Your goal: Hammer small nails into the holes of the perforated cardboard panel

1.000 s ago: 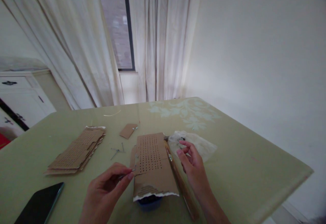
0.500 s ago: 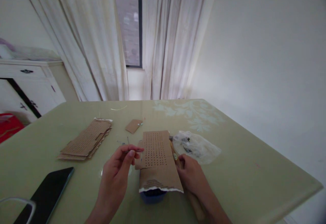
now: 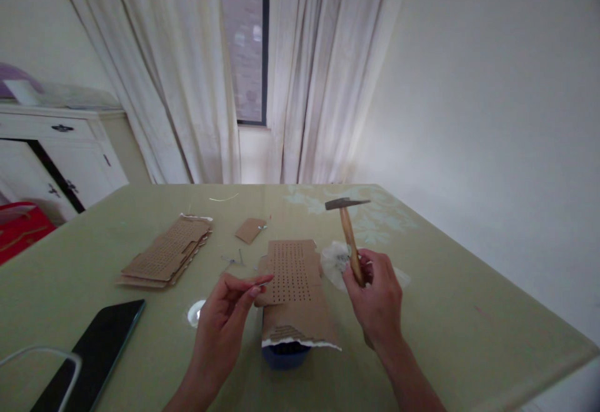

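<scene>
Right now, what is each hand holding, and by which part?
The right hand holds the hammer by its handle. The left hand pinches a nail at the edge of the cardboard; which end, unclear.

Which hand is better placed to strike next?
Right, probably: the right hand grips the wooden-handled metal hammer, head raised; the left hand pinches a thin nail beside the perforated brown cardboard sheet.

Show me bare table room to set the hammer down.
Bare tabletop lies right of the plastic bag, to the table's edge, and left of the cardboard stack, beyond the phone. The middle is crowded: perforated cardboard, loose nails, cardboard scrap, left hand pinching a nail, right hand gripping the hammer.
</scene>
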